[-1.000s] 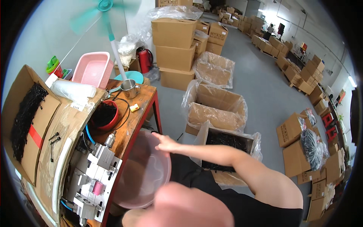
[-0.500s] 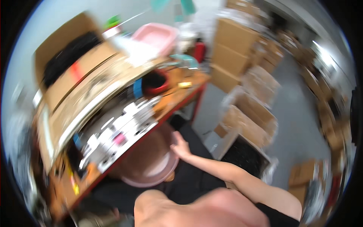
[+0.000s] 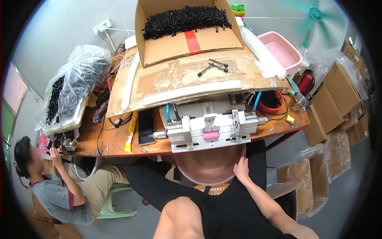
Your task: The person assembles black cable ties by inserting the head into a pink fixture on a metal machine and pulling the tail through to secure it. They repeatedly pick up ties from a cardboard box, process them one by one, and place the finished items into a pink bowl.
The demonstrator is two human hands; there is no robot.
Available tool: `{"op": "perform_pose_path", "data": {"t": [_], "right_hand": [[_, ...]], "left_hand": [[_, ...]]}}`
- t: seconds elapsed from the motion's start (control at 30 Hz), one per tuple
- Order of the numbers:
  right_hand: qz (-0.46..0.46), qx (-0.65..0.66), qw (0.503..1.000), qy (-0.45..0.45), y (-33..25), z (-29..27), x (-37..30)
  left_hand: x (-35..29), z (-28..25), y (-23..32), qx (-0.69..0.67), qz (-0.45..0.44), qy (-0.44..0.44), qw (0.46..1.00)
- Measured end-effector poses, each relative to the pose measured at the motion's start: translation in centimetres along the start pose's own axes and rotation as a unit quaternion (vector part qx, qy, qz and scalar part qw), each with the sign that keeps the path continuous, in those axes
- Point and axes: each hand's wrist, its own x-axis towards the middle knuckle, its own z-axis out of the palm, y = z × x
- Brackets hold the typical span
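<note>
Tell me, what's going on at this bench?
One person has their right hand at the right rim of a pinkish basin, partly under the bench's front edge; their left hand can't be made out for sure. Above, a metal fixture carries a pink block. Behind it, a cardboard box holds thin black parts. To the left, a co-worker in a grey shirt is handling something by a small machine.

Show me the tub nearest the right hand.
The round, pinkish tub under the table edge: the right hand is at its rim. The rectangular pink tub and red tub are farther off.
</note>
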Motion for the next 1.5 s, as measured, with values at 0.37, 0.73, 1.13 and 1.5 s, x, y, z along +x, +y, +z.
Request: {"op": "perform_pose_path", "data": {"t": [0.37,0.73,1.13,1.5], "right_hand": [[-0.141,-0.286,0.911,-0.260,-2.8,-5.3,-2.2],[-0.342,0.134,0.861,-0.352,-17.2,-24.2,4.2],[-0.174,0.276,0.943,-0.065,-8.5,-28.3,5.4],[0.090,0.516,0.850,0.063,-3.1,-25.6,17.0]], "left_hand": [[-3.8,-1.8,1.0,0.007,0.093,0.033,0.995],[6.9,-8.4,-0.3,0.169,0.042,0.090,0.980],[2.4,-12.4,-6.4,0.498,-0.390,0.023,0.774],[1.2,-13.0,-15.9,0.479,-0.473,-0.109,0.732]]}}
